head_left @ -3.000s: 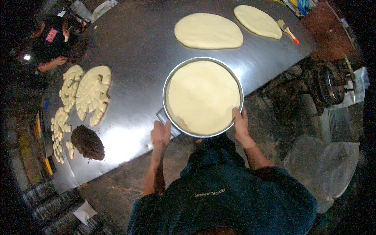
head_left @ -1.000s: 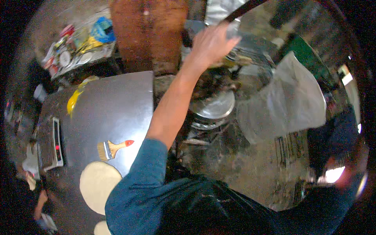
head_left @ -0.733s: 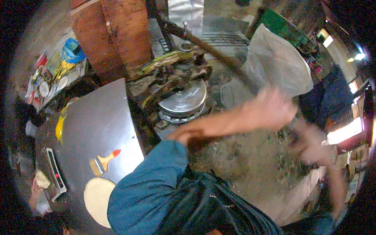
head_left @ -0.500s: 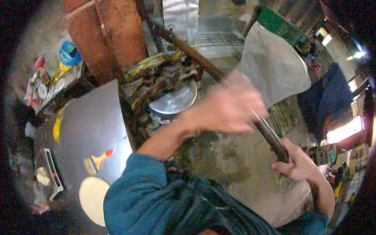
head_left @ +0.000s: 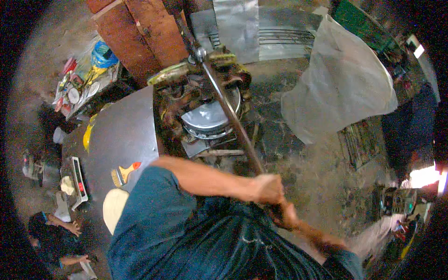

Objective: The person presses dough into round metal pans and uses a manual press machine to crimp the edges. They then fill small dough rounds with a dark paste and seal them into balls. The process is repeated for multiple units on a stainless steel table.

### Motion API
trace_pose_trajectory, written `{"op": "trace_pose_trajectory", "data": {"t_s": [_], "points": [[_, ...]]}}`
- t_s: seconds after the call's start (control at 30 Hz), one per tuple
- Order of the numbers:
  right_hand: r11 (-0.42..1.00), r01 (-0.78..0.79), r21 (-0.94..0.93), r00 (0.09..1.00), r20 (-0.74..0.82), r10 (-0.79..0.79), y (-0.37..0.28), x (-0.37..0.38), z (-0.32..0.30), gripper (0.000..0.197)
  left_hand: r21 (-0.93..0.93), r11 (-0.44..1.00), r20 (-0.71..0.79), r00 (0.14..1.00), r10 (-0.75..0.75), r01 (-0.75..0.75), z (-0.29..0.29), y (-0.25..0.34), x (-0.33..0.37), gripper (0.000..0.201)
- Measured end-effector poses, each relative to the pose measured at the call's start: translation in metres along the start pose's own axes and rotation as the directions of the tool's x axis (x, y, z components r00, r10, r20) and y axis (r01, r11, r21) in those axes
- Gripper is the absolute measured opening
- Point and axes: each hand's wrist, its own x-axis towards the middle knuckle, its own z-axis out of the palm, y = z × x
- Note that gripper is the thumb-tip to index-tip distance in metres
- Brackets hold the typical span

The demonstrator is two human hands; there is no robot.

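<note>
Floor [head_left: 322,186]: brown-grey, with dark stains | worktop [head_left: 123,126]: smooth grey metal, at left | small table [head_left: 97,97]: cluttered, near the worktop | reddish-brown panels [head_left: 161,35]: left of the silvery sheet [head_left: 238,30] | green panel [head_left: 366,25]: upper right | bright light [head_left: 422,177]: right edge

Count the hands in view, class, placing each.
4: the wearer's left hand and right hand, low on the bar; a co-worker's upper hand and lower hand, lower left. Dark edges may hide more.
</note>
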Motion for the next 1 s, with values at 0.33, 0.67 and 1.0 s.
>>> {"op": "trace_pose_trajectory", "data": {"t_s": [0.33, 0.67, 1.0], "points": [[0.049, 0.363, -0.931, 0.765, 0.267, -0.586, -0.033, -0.01, 0.06, 0.048, 0.327, 0.844, 0.12, 0.867, -0.483, 0.425, 0.021, -0.011, -0.006, 0.01], [-0.047, 0.591, -0.805, 0.554, 0.447, -0.703, -0.004, 0.029, 0.021, 0.043, 0.371, 0.814, 0.111, 0.849, -0.517, 0.448, 0.049, -0.02, 0.003, 0.013], [0.312, 0.58, -0.753, 0.77, 0.381, -0.512, -0.094, -0.07, 0.082, 0.034, 0.754, 0.616, -0.445, 0.867, 0.224, 0.228, -0.019, 0.002, 0.002, 0.012]]}}
